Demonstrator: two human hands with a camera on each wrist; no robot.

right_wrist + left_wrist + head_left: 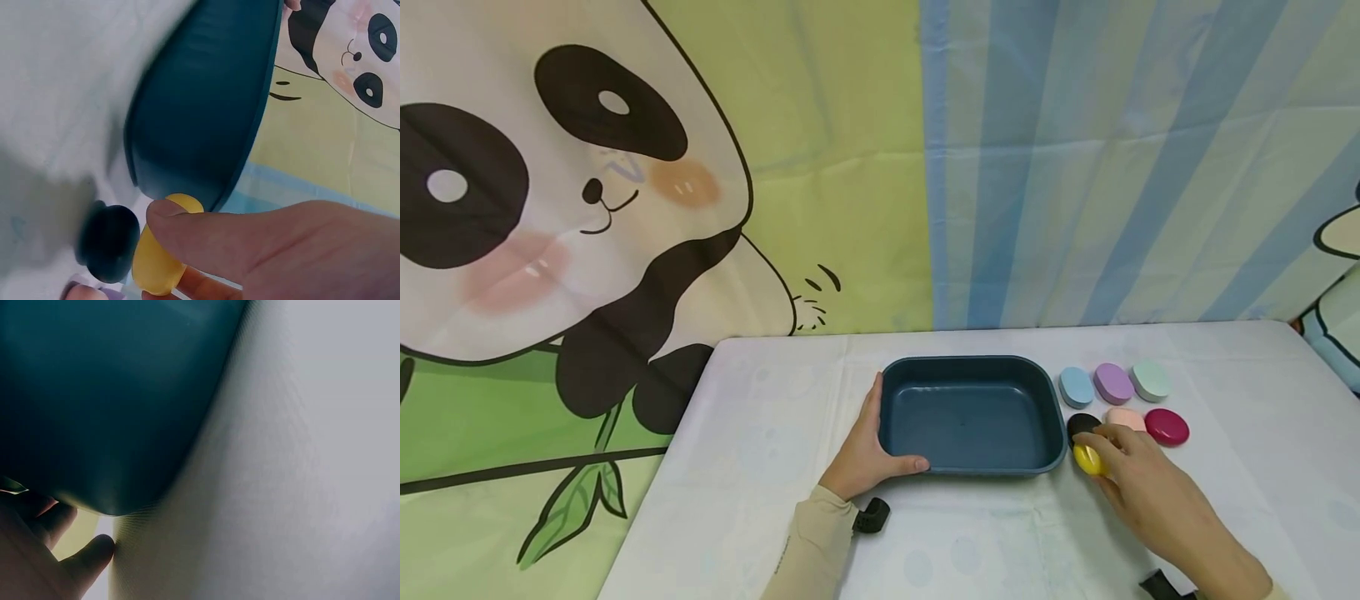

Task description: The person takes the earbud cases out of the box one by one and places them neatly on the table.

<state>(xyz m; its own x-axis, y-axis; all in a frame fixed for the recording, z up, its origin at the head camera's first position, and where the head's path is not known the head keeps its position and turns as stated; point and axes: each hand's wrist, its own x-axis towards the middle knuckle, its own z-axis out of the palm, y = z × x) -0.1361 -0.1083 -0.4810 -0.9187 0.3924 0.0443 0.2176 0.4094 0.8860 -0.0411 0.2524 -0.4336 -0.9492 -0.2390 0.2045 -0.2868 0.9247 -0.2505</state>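
A dark blue rectangular tray [973, 417] with rounded corners lies on the white-covered table. My left hand [876, 450] rests against its near left corner, fingers along the left side and thumb at the front edge. At the right, a small yellow rounded disc [159, 262] is pinched between the thumb and fingers of my right hand [1138, 475]. In the right wrist view, a black disc [112, 240] sits beside the yellow one, close to the tray's end. A pale pink disc [1125, 418] shows partly behind the right hand, and a crimson disc [1167, 427] lies to its right.
Behind these, a light blue disc [1077, 387], a purple disc [1113, 383] and a mint green disc [1151, 381] form a row right of the tray. A printed panda curtain [820, 167] hangs beyond the table's far edge. The white tablecloth [977, 542] stretches in front.
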